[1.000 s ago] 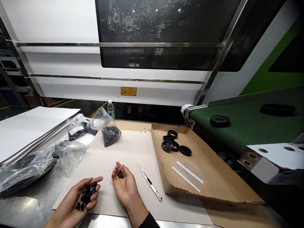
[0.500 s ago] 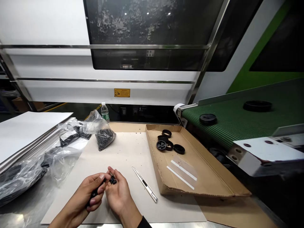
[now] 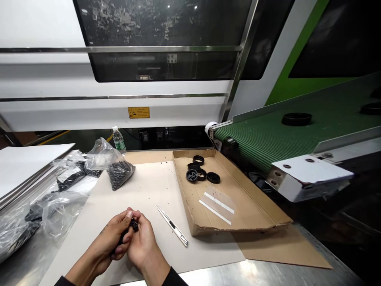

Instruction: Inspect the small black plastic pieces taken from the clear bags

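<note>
My left hand (image 3: 116, 234) is closed around a dark black piece that shows between the fingers; its shape is mostly covered. My right hand (image 3: 143, 241) is cupped against it, with the thumb and fingertips of both meeting. Small black plastic parts (image 3: 134, 225) show between the two hands. Both are over a pale cardboard sheet (image 3: 162, 190). Just to the right lies a silver utility knife (image 3: 172, 226) with its blade out. Beyond the hands stands a clear bag of small black parts (image 3: 120, 174).
An open cardboard tray (image 3: 205, 229) holds several black rings (image 3: 213, 177) and a clear striped film (image 3: 218, 206). A green conveyor (image 3: 258, 139) carries black rings at right. More plastic bags (image 3: 64, 210), white sheets (image 3: 32, 159) and a water bottle (image 3: 119, 141) are at left.
The view has swung slightly right. My hands have drawn closer together, and the small parts in my right palm are now more covered. On the conveyor, the black pieces have moved toward its near end.
</note>
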The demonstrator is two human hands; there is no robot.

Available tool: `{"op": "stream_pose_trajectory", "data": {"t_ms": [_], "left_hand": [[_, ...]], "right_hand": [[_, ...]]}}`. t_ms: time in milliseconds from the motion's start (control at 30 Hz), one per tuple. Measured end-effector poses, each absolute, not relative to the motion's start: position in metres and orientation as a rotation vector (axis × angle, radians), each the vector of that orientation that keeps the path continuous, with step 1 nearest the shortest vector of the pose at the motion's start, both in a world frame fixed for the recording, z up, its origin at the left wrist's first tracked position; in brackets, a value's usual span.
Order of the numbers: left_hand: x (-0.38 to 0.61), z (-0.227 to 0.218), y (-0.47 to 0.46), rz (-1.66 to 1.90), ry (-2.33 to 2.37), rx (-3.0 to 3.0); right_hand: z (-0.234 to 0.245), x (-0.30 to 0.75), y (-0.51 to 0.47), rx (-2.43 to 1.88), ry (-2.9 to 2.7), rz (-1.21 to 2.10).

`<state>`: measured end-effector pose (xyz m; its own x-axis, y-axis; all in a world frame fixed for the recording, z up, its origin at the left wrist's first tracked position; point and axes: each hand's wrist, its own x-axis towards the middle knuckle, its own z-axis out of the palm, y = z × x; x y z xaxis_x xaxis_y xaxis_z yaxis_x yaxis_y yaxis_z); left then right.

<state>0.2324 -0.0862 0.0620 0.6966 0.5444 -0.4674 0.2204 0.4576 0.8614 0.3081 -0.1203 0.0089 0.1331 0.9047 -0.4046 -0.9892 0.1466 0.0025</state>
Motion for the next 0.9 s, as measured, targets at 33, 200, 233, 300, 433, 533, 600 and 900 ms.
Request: {"op": "stream_pose_trajectory", "data": {"t_ms": [33,200,233,300,433,533,600,900], "left_hand": [[0.232,0.062,-0.086,0.232,0.833,1.121],[0.231,0.061,-0.084,0.256,0.879,1.182],[0.230,0.062,-0.084,0.260,0.870,1.190],[0.228,0.067,-0.085,0.272,0.843,1.199],[0.209,0.068,-0.093,0.291,0.796,1.167],[0.184,0.048,-0.102,0.255,0.703,1.022],[0.167,0.031,-0.107,0.223,0.644,0.864],[0.132,0.047,-0.110,0.403,0.740,0.413]], "right_hand": [[0.009,0.307,-0.120,-0.283,0.343,1.401],[0.006,0.303,-0.119,-0.236,0.336,1.386],[0.005,0.303,-0.119,-0.232,0.339,1.381],[0.002,0.303,-0.119,-0.232,0.350,1.355],[-0.003,0.306,-0.121,-0.249,0.376,1.321],[-0.003,0.308,-0.122,-0.256,0.371,1.334],[-0.002,0.309,-0.123,-0.264,0.357,1.349],[-0.001,0.306,-0.124,-0.311,0.308,1.373]]}}
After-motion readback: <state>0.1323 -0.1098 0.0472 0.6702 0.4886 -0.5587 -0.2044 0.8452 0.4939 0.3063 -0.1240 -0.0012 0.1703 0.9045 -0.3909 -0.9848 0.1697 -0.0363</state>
